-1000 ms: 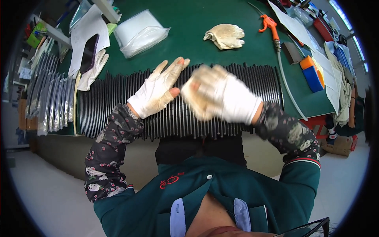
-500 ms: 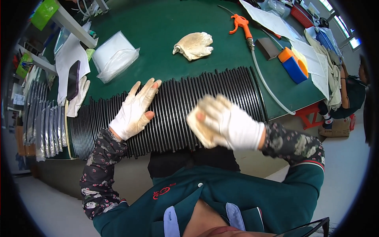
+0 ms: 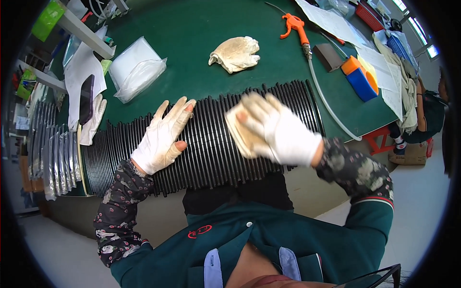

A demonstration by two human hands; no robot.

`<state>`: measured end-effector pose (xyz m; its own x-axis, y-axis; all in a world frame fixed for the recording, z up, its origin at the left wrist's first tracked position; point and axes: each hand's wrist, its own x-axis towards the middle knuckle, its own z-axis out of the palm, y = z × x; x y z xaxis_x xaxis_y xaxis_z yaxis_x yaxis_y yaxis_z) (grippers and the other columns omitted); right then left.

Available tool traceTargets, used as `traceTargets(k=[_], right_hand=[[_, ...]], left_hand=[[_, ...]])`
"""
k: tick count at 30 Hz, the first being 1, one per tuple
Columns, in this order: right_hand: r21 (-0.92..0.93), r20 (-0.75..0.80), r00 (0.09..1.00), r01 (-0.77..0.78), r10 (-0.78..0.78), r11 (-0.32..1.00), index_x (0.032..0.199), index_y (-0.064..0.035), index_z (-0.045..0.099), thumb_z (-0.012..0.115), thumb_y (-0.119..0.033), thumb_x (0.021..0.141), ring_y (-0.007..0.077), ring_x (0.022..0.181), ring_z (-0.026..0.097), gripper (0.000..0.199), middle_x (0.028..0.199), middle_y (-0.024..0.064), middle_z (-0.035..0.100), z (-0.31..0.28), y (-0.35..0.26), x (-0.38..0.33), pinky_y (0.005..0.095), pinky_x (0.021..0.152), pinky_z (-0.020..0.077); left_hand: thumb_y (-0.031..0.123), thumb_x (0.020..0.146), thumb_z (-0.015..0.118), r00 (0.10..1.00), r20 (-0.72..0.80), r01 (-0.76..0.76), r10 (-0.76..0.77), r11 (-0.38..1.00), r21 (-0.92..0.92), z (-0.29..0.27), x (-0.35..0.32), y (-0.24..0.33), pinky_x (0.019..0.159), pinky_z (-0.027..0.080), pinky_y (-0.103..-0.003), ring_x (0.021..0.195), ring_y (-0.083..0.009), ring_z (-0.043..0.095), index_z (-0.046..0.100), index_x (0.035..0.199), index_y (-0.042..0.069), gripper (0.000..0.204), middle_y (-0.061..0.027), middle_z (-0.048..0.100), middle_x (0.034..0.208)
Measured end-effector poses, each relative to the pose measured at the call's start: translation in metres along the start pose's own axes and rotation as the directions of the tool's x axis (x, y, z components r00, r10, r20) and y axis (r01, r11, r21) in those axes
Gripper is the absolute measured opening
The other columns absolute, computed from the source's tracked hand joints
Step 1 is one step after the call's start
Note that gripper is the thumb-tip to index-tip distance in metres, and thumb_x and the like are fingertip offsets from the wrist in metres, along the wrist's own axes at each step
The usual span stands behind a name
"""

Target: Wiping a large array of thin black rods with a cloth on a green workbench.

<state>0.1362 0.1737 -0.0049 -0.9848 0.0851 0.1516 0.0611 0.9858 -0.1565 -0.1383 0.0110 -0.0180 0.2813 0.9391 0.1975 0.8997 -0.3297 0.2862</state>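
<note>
A long row of thin black rods [image 3: 206,144] lies side by side along the near edge of the green table. My left hand [image 3: 161,137], in a white glove with bare fingertips showing, rests flat on the rods left of the middle, fingers spread. My right hand [image 3: 278,127], gloved the same way, holds a cream folded cloth pad [image 3: 240,134] against the rods right of the middle. Its fingers lie over the pad and look slightly blurred. Beyond the rods, a crumpled off-white glove [image 3: 235,54] lies on the table.
At the right are an orange air blow gun [image 3: 295,29] with its hose, a grey block [image 3: 329,57] and an orange-and-blue holder [image 3: 360,79]. Leftward lie a clear plastic bag [image 3: 137,69], a phone [image 3: 86,98], a white glove [image 3: 93,120] and bagged rods [image 3: 60,161]. Another person [image 3: 425,113] sits far right.
My right hand and the cloth pad have moved away from me, up along the rods. My left hand stays nearly in place, flat on the rods.
</note>
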Motion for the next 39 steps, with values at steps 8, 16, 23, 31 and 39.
traceTargets(k=[8,16,23,31,39], right_hand=[[0.255,0.025,0.983,0.169,-0.181,0.952,0.141,-0.0059,0.034,0.068,-0.047,0.073,0.0426,0.13,0.041,0.086,0.14,0.026,0.039,0.011,-0.03,-0.019,0.0583,0.104,0.032],[0.093,-0.059,0.992,0.117,-0.111,0.989,0.136,-0.0018,0.041,0.066,-0.04,0.077,0.0417,0.131,0.039,0.075,0.138,0.0266,0.041,0.02,-0.021,0.026,0.0523,0.109,0.0281],[0.135,-0.118,0.987,0.123,-0.107,0.983,0.132,-0.0019,0.047,0.062,-0.025,0.082,0.0352,0.13,0.042,0.057,0.139,0.0207,0.044,0.023,-0.002,0.036,0.0447,0.109,0.033],[0.956,-0.182,0.762,-0.012,0.622,0.294,0.118,0.0023,0.058,0.051,-0.026,0.1,0.0103,0.088,0.058,0.034,0.096,0.0031,0.063,-0.03,0.045,-0.036,0.0235,0.084,0.0471],[0.998,0.046,0.539,0.002,0.841,-0.055,0.128,0.003,0.052,0.052,-0.028,0.1,0.0138,0.103,0.062,0.042,0.118,0.0078,0.062,-0.023,0.059,-0.124,0.0254,0.091,0.0485]], left_hand=[[0.06,0.096,0.018,0.999,-0.029,-0.014,0.014,1.0,0.017,0.005,0.001,-0.002,0.112,0.021,-0.055,0.136,-0.0389,0.036,0.019,0.15,0.005,0.077,-0.0189,0.039,0.146],[0.06,0.096,0.015,1.0,-0.008,-0.002,0.002,1.0,0.012,0.004,-0.006,-0.004,0.112,0.021,-0.055,0.136,-0.0384,0.035,0.018,0.151,0.006,0.077,-0.0183,0.038,0.147],[0.061,0.096,0.019,1.0,0.024,0.009,-0.01,0.999,0.031,0.002,-0.001,-0.001,0.113,0.017,-0.055,0.138,-0.0377,0.032,0.018,0.151,0.007,0.078,-0.0175,0.036,0.148],[0.045,0.093,0.043,0.96,0.196,-0.238,0.202,0.955,0.178,-0.019,0.08,0.033,0.111,0.024,-0.057,0.138,-0.0403,0.031,0.034,0.143,0.007,0.064,-0.0189,0.035,0.148],[0.028,0.084,0.057,0.882,0.216,-0.445,0.42,0.891,0.087,0.047,0.154,0.045,0.111,0.024,-0.057,0.14,-0.0352,0.029,0.036,0.143,0.009,0.065,-0.0128,0.034,0.151]])
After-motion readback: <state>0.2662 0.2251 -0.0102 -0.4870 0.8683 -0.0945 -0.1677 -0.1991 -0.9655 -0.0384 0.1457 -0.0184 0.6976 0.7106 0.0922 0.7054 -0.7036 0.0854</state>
